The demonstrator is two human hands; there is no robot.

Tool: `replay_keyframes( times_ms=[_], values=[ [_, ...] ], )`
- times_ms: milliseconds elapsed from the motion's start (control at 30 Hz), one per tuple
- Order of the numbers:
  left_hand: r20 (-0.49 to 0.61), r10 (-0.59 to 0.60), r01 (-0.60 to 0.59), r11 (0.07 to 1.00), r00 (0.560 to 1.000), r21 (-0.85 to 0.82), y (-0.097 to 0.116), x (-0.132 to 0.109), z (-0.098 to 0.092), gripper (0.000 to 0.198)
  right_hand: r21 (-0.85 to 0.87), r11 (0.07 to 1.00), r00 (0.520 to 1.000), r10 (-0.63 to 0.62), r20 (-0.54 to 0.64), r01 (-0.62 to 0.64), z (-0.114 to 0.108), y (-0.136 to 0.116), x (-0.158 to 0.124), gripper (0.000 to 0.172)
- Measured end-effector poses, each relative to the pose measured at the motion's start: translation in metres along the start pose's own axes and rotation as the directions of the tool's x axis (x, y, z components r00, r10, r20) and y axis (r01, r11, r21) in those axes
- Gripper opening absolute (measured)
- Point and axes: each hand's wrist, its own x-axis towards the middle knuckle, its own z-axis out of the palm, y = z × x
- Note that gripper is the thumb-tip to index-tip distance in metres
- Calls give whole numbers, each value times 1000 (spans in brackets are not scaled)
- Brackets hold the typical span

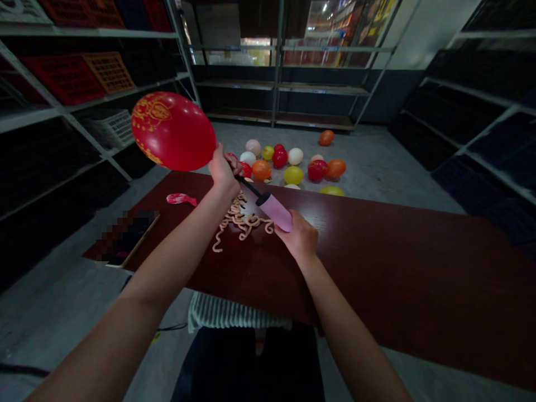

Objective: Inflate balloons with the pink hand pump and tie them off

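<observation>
Red balloon (173, 131), one, inflated, gold-printed: we find it at the far left, in the air above the table (377, 268), its neck end turned right toward the left hand (225, 167). Pump (275, 211), one, pink cylinder with a black rod (250, 187): its long axis slants from near right to far left, the rod running in line toward the balloon's neck; this alignment, we judge, is the relation that matters most. The left hand is the nearer to the balloon, its fingers closed at the neck and the rod's far end; we cannot tell how the neck sits beneath them. The right hand (301, 237) is wrapped about the near end of the pink cylinder. Curly tan strands (238, 215), one heap, on the table beneath the rod. Limp balloon (181, 199), pink-red and white, one, on the table to the left. Round balloons (262, 170), assorted colours, on the floor beyond the table's far edge. Writing: the gold print shows as ornament, with no word we can read; small blue labels (320, 91) on the far shelves (322, 120) are too small to read.
</observation>
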Motion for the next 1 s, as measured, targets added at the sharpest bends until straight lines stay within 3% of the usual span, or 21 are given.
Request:
replay_keyframes(
  times_ms=[167,300,633,1000],
  values=[
    [100,-109,103,993,989,61,-46,-35,14,48,32,993,993,114,15,-114,0,0,2,35],
    [103,-110,104,993,989,57,-53,-42,14,47,45,991,992,126,24,-127,-2,0,3,34],
    [10,-145,145,989,989,1,-20,-29,-21,44,-23,997,996,-72,48,73,-4,-5,2,32],
    [-108,-104,96,993,989,-72,54,8,-68,41,-127,961,969,-245,10,245,-4,-10,-5,26]
  ],
)
